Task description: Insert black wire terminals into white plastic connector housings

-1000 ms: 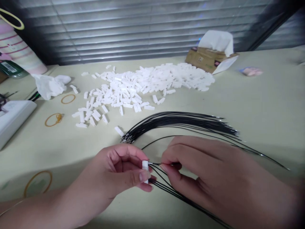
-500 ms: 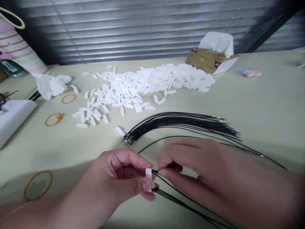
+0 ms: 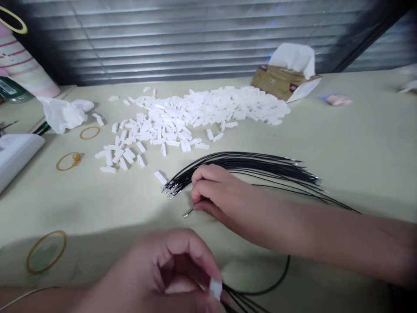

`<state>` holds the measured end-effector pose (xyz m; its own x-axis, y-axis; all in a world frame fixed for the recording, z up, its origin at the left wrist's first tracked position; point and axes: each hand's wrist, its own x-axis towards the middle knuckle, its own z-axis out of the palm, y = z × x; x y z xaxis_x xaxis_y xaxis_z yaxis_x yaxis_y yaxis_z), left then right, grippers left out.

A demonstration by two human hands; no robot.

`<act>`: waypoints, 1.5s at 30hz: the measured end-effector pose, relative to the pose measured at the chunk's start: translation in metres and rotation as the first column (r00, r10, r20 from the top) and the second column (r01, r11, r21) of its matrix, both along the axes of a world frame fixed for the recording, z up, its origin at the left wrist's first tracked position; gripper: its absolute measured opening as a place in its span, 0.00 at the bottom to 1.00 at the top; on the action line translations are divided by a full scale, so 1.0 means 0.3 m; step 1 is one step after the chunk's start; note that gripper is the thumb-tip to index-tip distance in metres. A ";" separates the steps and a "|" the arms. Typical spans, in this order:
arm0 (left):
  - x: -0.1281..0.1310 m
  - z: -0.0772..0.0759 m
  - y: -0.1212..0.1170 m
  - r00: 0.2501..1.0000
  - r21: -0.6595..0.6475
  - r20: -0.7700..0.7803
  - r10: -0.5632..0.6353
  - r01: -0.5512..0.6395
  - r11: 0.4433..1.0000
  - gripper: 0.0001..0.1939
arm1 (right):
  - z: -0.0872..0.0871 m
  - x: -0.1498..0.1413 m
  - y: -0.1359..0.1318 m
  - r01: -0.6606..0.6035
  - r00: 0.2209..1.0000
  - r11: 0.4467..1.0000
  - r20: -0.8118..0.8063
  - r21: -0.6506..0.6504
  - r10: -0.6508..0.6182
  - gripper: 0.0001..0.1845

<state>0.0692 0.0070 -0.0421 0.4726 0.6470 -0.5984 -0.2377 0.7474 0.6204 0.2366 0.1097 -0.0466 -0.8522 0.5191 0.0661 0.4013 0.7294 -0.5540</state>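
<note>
Head view: the left hand (image 3: 163,278), low in the frame, has thumb and index finger closed on a white connector (image 3: 215,288); the pinch is tight, no gap left around the piece (lower part of the hand is cut off by the frame edge). The connector sits at the fingertips, clear of the table (image 3: 114,200), several black leads (image 3: 246,300) coming out of its right side. One lead curves up toward the underside of the right forearm.

The right hand (image 3: 221,198) is farther forward, right of center. Thumb and index finger are together, clamped on a single black wire (image 3: 188,212) close to its metal tip, which pokes out leftward and down, bare of the fingers. Remaining fingers are curled in. The rest of that wire is hidden by the hand and arm. The two hands are apart.

Just behind the right hand, partly covered by it, lies the bundle (image 3: 247,164) of black wires, metal ends at both sides. A lone white piece (image 3: 160,177) lies by the bundle's left end. Beyond, the pile (image 3: 195,113) of white pieces; the tissue pack (image 3: 276,81) stands at its right end.
</note>
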 end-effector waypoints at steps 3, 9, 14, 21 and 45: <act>-0.004 -0.006 0.038 0.992 0.056 0.051 0.115 -0.117 0.992 0.07 | 0.043 0.032 -0.011 0.105 0.994 0.993 0.021 0.048 -0.106 0.09; -0.013 0.015 0.084 0.967 0.035 -0.029 0.252 -0.251 0.967 0.08 | 0.117 0.115 -0.076 0.235 0.968 0.957 -0.132 0.171 -0.215 0.09; -0.015 0.011 0.074 0.968 0.051 -0.005 0.252 -0.251 0.967 0.07 | 0.096 0.103 -0.112 0.107 0.994 0.965 -0.049 0.241 -0.098 0.10; -0.008 0.007 0.083 0.957 0.030 0.052 0.285 -0.287 0.958 0.08 | 0.095 0.067 -0.104 0.125 0.992 0.927 -0.033 0.355 -0.121 0.14; -0.014 -0.017 0.079 0.962 0.079 0.076 0.261 -0.267 0.961 0.12 | 0.097 0.057 -0.115 0.149 0.988 0.844 -0.111 0.516 -0.107 0.18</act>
